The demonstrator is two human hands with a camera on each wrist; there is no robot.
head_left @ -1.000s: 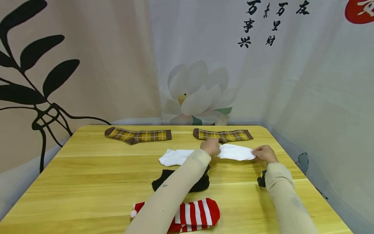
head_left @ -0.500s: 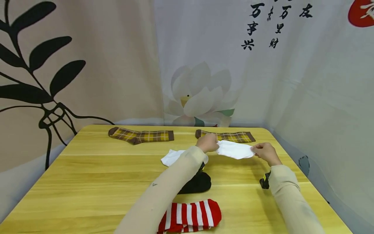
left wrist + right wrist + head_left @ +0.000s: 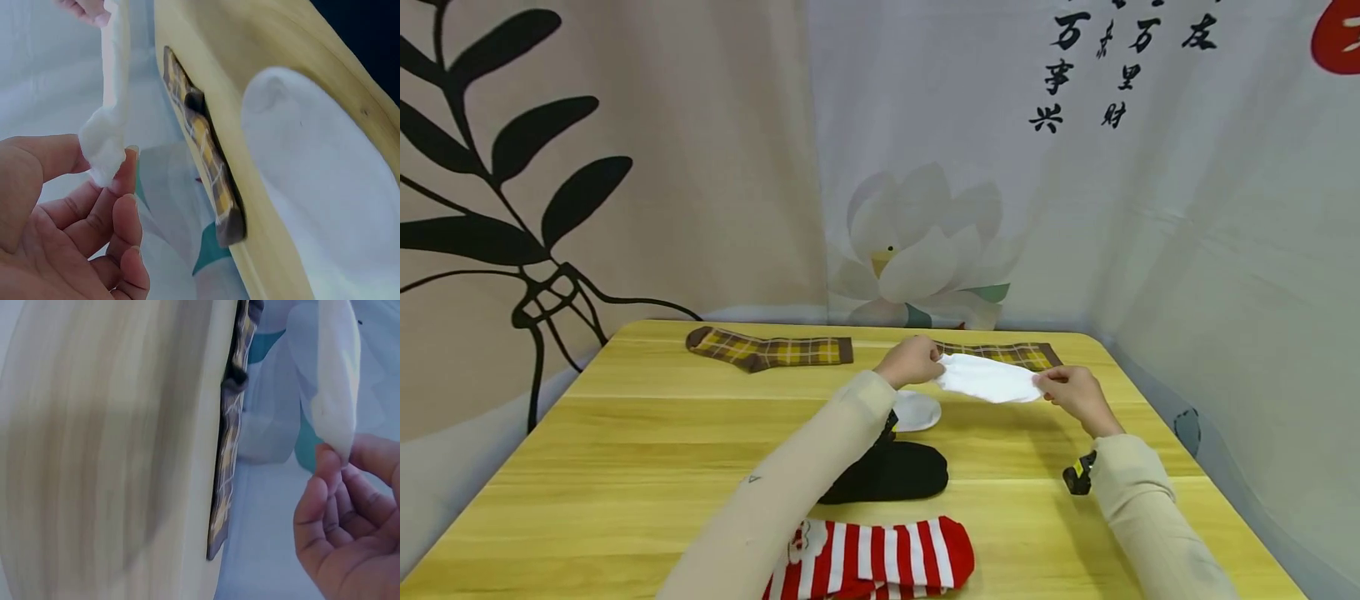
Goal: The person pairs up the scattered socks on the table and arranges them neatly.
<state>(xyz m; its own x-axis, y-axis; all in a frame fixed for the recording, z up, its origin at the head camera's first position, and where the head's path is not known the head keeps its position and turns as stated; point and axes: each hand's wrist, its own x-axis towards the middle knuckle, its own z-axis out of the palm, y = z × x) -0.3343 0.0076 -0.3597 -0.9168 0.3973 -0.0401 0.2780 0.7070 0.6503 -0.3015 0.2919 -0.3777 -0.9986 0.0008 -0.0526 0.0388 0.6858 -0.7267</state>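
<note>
A white sock (image 3: pixel 988 377) is stretched between my two hands, raised above the table. My left hand (image 3: pixel 912 361) pinches its left end between thumb and fingers. At the other end, my right hand (image 3: pixel 1077 393) pinches the sock. In the left wrist view the held sock (image 3: pixel 115 69) is bunched at the thumb and index finger. A second white sock (image 3: pixel 917 411) lies flat on the table beneath, partly hidden by my left forearm in the head view. Behind the held sock lies a plaid brown-and-yellow sock (image 3: pixel 1000 352), partly covered by it.
Another plaid sock (image 3: pixel 775 351) lies along the back edge of the wooden table (image 3: pixel 647 467). Black socks (image 3: pixel 895 472) and red-and-white striped socks (image 3: pixel 887 554) lie nearer, partly behind my left sleeve (image 3: pixel 775 492). A printed curtain (image 3: pixel 737 167) hangs behind the table.
The held white sock has risen off the table and shifted slightly left. My left hand has moved up and left with it; the right hand follows while gripping its end.
</note>
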